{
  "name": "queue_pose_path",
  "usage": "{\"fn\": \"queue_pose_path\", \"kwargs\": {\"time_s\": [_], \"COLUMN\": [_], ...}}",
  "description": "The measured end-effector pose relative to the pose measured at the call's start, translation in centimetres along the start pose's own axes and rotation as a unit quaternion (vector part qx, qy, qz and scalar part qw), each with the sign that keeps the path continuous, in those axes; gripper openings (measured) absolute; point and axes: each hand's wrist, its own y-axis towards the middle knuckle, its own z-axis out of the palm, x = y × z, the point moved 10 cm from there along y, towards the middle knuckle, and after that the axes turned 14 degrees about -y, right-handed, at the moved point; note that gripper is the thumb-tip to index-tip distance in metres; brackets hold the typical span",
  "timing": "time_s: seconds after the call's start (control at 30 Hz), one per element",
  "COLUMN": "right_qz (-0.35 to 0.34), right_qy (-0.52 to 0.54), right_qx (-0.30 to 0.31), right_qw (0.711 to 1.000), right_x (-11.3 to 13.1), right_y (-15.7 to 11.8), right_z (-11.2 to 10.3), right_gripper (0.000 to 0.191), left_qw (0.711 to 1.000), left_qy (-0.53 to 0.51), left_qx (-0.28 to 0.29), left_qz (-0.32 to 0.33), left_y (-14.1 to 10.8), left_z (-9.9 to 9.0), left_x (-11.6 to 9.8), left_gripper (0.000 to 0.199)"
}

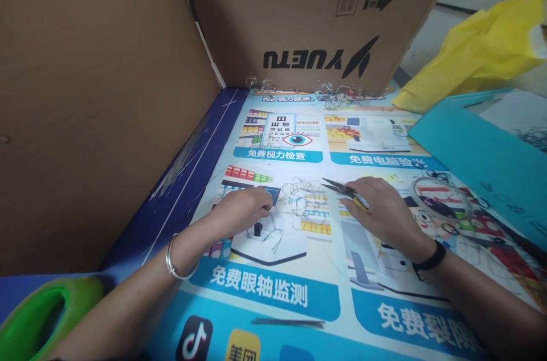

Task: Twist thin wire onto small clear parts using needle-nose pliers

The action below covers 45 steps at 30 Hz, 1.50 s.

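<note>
Two hands of mine show in the head view, over a printed eye-check poster (pixel 339 261). My left hand (pixel 243 207) is pinched on a thin looped wire (pixel 277 242), which lies over the poster just below my fingertips. My right hand (pixel 380 207) grasps yellow-handled needle-nose pliers (pixel 342 189), their jaws parted. Between my hands lies a loose wire tangle (pixel 301 199); a green tape roll (pixel 88 292) sits near my left forearm.

Slim, rounded, silver-coloured bangle (pixel 169 262), polished and seemingly metal, circles wrist of bare left hand (pixel 244 207); plain black band (pixel 433 258), flat and snug, wraps wrist of bare right hand (pixel 380 201). Both forearms (pixel 123 301) uncovered.
</note>
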Motion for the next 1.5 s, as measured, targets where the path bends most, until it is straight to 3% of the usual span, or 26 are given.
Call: {"fn": "queue_pose_path", "kwargs": {"time_s": [0.37, 0.5, 0.6, 0.8, 0.93, 1.13, 1.33, 1.4, 1.5], "right_qz": [-0.002, 0.007, 0.052, 0.153, 0.113, 0.13, 0.157, 0.161, 0.175], "right_qy": [-0.004, 0.01, 0.046, 0.208, 0.353, 0.38, 0.422, 0.437, 0.482], "right_qx": [0.01, -0.011, -0.031, 0.014, 0.082, 0.101, 0.11, 0.106, 0.093], "right_qw": [1.0, 1.0, 0.997, 0.966, 0.925, 0.91, 0.886, 0.878, 0.853], "right_x": [0.1, -0.1, -0.8, -0.7, 2.3, 2.5, 2.1, 2.1, 2.0], "right_y": [-0.1, -0.3, -0.5, -0.8, -0.9, -1.1, -1.2, -1.3, -1.6], "right_z": [0.2, -0.1, -1.0, -2.9, -3.2, -2.1, -1.2, -1.1, -1.0], "right_gripper": [0.023, 0.023, 0.023, 0.021, 0.023, 0.019, 0.019, 0.02, 0.019], "left_qw": [0.996, 0.995, 0.994, 0.985, 0.978, 0.984, 0.987, 0.974, 0.932], "left_qy": [0.051, 0.071, 0.094, 0.144, 0.144, 0.065, -0.091, -0.186, -0.344], "left_qx": [0.033, 0.042, 0.028, -0.002, -0.01, -0.014, -0.033, -0.061, -0.078], "left_qz": [0.07, 0.057, 0.052, 0.094, 0.153, 0.168, 0.13, 0.115, 0.084], "left_y": [-0.3, -0.6, -0.8, 0.4, 2.7, 5.6, 5.8, 5.7, 5.7], "left_z": [1.5, 1.1, 0.1, -1.5, -0.8, 1.1, 0.5, 0.0, 0.2], "left_x": [-0.6, 0.0, -0.2, -4.7, -8.5, -10.1, -9.4, -9.0, -7.9], "left_gripper": [0.016, 0.015, 0.013, 0.012, 0.011, 0.013, 0.013, 0.009, 0.009]}}
